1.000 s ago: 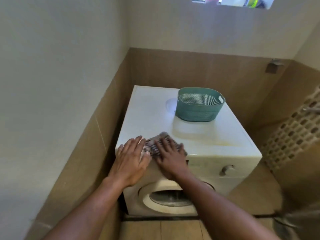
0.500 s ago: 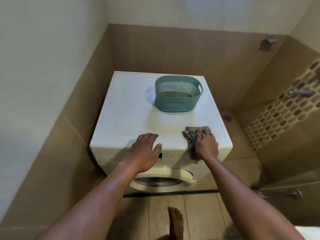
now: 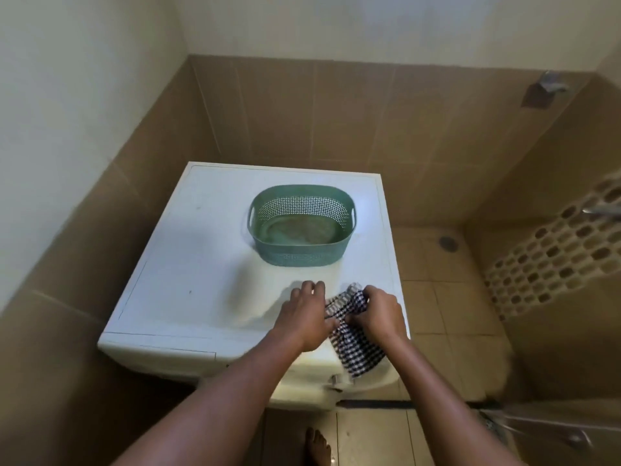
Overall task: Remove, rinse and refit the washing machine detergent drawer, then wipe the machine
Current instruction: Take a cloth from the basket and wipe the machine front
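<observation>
Logged wipe stage at the front right corner of the washing machine [image 3: 201, 264] lid. Found right hand [image 3: 379, 314] clenched round a bunched checked cloth [image 3: 356, 348], fingers curled under. Found left hand [image 3: 307, 319] just beside it, fingertips down on the lid, thumb side against the cloth. Could not tell pinch from mere touch. Noted part of the cloth draped over the front edge, hanging down the front face.

Placed the detergent drawer [image 3: 178, 354] at the front left, top of the fascia. Judged it seated flush, so refit likely done. Could not confirm full seating from this angle.

Flagged risks:
- Noted a green basket [image 3: 295, 255] parked mid-lid, behind the hands and apart from them. Expected a long forward stroke to clip it and shove it toward the rear or right edge. Also expected an unwiped patch beneath it without a lift.
- Saw the hanging cloth tail near a small dark fitting [image 3: 333, 385] on the front, too blurred to name. Judged a drag across there capable of snagging or nudging a setting.
- Rated the bunched cloth poor for coverage, with small contact area and streaks likely. Recommended refolding flat first.
- Spotted dark specks [image 3: 190, 292] on the left half of the lid, well apart from the hands. Judged them easy to miss with work confined to the right corner.
- Noted a bare foot [image 3: 316, 443] on the tiled floor [image 3: 369, 432] below the machine front. Judged drips off a wet cloth enough for a slip hazard there.
</observation>
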A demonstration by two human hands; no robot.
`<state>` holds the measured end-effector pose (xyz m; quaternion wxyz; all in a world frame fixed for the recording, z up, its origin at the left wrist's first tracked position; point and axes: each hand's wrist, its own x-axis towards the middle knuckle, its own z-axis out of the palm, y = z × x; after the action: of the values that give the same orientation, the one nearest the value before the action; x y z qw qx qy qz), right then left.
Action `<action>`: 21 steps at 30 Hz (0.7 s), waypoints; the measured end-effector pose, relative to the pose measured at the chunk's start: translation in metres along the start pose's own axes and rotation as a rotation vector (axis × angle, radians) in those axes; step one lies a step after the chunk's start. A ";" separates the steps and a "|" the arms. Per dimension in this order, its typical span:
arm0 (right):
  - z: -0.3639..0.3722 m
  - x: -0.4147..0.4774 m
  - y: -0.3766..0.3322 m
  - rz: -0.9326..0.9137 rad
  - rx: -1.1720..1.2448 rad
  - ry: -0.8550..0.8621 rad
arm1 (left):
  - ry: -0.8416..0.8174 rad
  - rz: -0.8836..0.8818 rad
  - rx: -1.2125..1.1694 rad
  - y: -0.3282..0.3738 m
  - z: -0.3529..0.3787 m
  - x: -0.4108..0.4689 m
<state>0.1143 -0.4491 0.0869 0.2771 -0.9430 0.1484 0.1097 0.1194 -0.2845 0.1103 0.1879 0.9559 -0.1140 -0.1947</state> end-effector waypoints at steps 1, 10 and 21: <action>-0.010 0.008 0.004 -0.068 0.019 -0.066 | 0.034 0.042 -0.002 0.003 -0.005 0.007; -0.148 0.033 -0.031 -0.294 0.339 -0.589 | -0.307 0.173 -0.922 0.018 -0.084 0.023; -0.127 0.070 -0.082 0.069 1.243 -0.590 | -0.118 -0.158 -1.343 -0.021 -0.155 0.071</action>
<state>0.2229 -0.4685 0.2112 0.7915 -0.5346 0.1322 0.2651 0.2506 -0.2378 0.2104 0.7196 0.6250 0.0920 -0.2884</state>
